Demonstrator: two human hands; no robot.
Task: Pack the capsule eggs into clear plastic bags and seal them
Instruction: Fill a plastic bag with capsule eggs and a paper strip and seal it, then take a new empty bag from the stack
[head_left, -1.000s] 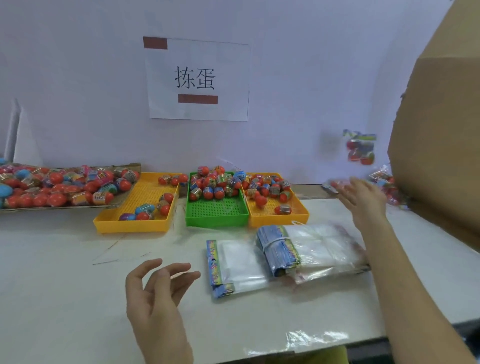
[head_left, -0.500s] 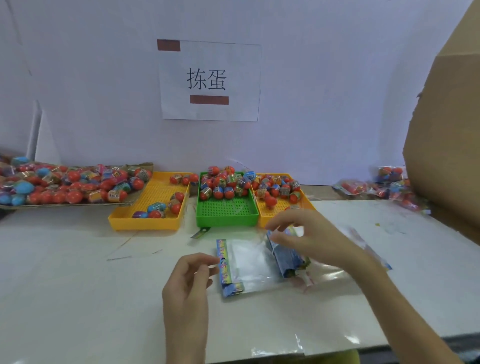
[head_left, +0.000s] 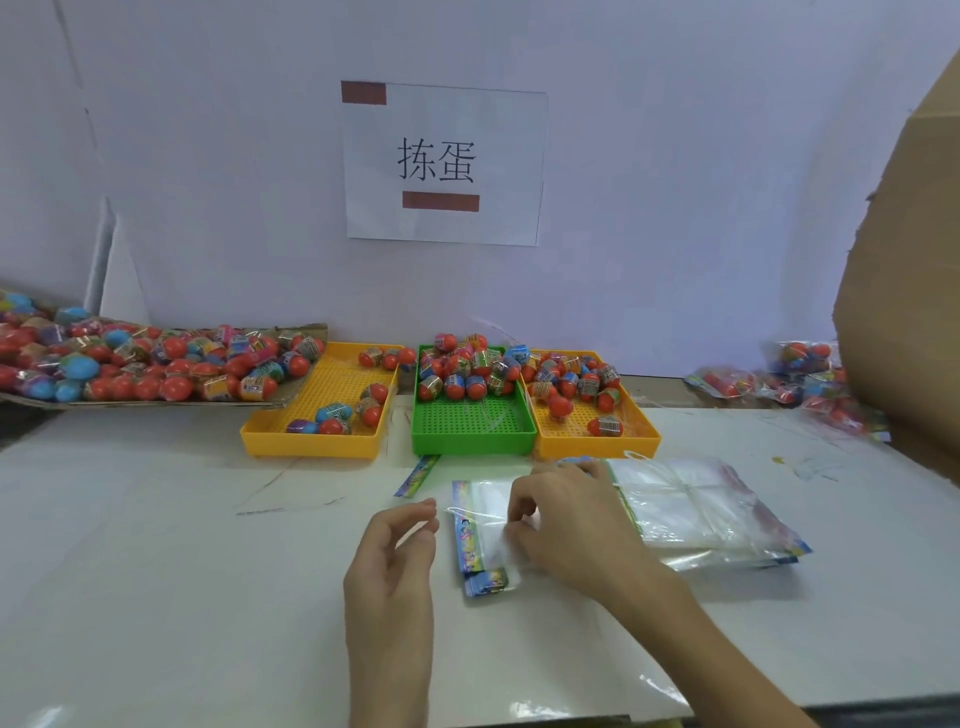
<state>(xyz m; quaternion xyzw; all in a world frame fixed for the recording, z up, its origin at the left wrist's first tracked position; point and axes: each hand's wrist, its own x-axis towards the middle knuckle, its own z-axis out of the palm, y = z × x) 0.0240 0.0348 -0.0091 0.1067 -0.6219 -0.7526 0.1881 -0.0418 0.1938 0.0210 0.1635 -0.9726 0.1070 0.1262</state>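
Both hands (head_left: 397, 551) (head_left: 563, 525) forward, fingers curled

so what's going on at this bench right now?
A person is starting a fresh pack. The right hand rests its fingers on the top clear bag of a small pile on the table, apparently picking it up. The left hand hovers beside it, holding nothing. Capsule eggs wait in the green tray and the yellow trays either side; none is bagged yet here.

One head-worn view looks forward and down, seemingly close, over the table (head_left: 156, 571).
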